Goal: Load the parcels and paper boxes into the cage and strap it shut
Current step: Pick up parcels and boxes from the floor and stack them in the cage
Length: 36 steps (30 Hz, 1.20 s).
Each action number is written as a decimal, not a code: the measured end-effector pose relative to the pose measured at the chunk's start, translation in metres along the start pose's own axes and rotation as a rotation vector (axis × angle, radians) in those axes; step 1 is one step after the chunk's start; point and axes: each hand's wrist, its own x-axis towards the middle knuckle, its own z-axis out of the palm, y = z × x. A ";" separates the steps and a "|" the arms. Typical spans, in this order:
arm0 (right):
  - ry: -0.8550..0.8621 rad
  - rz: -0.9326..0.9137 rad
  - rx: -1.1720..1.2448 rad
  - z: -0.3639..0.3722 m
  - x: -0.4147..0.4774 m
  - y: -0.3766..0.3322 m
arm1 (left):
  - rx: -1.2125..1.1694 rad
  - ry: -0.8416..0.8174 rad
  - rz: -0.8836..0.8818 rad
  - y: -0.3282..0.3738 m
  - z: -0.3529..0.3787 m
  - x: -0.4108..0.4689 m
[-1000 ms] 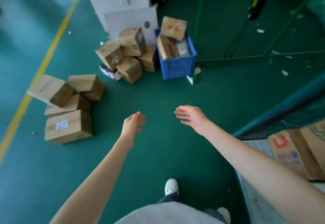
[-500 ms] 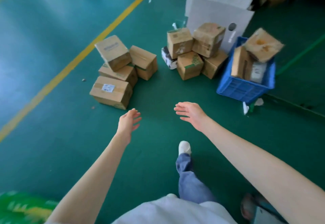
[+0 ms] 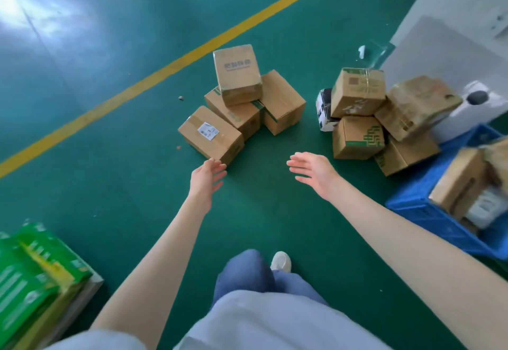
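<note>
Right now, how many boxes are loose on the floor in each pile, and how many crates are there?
Left pile, brown cardboard boxes: 4
Right pile, brown cardboard boxes: 4
Right pile, black-and-white box: 1
Blue crate, boxes inside too blurred to count: 1
Total: 9 loose boxes, 1 crate

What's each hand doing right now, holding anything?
Left hand: open, empty, fingers spread just short of the labelled cardboard box.
Right hand: open, empty, above the green floor.
</note>
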 end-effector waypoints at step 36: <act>-0.398 0.206 -0.856 0.119 0.523 -0.076 | 0.601 0.405 -0.255 -0.037 0.047 0.409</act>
